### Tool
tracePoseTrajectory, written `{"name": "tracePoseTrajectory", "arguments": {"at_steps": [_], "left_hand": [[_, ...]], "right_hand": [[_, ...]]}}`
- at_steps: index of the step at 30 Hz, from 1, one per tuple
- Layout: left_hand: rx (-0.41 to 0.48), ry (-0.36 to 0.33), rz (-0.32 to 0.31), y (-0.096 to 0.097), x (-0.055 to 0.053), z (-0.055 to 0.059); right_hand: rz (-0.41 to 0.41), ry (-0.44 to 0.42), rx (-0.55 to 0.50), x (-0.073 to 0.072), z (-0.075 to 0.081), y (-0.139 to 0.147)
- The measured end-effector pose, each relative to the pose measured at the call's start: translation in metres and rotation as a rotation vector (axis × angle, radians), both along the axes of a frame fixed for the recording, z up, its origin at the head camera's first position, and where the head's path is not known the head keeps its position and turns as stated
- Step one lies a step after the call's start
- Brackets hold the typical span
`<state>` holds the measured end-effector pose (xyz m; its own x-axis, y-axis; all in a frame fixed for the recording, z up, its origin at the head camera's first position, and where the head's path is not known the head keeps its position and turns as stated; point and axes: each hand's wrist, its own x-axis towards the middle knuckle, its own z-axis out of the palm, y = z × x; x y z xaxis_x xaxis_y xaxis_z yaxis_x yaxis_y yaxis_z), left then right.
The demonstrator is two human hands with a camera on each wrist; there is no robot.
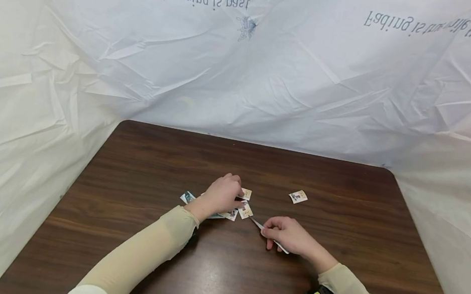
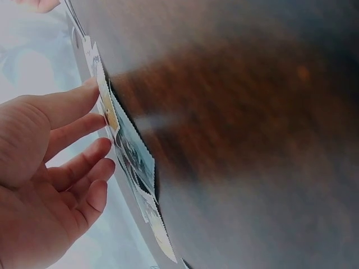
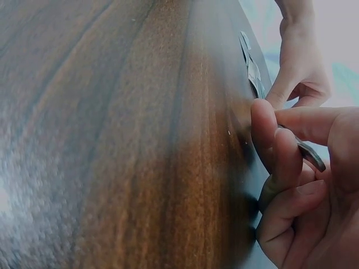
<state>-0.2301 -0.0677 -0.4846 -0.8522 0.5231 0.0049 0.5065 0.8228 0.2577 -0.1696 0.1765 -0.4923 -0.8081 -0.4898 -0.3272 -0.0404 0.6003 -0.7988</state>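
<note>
Brown table [image 1: 237,289], lettered white sheeting [image 1: 246,75], perhaps plastic

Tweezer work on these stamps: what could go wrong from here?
The tweezers in the right hand point at the edge of one stamp; the tip might nick or crease it. The left hand is right at the overlapping stamps, so a slight brush might shift several at once.
</note>
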Motion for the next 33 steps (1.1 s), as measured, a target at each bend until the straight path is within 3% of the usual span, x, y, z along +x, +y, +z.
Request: {"name": "tracePoseTrajectory", "arguments": {"at_steps": [33], "left_hand": [[0.010,0.011,0.012,-0.0036,-0.0017,0.0042]], "right_hand": [[-0.001,-0.025,-0.020,0.0007,-0.0001,0.0006]]}}
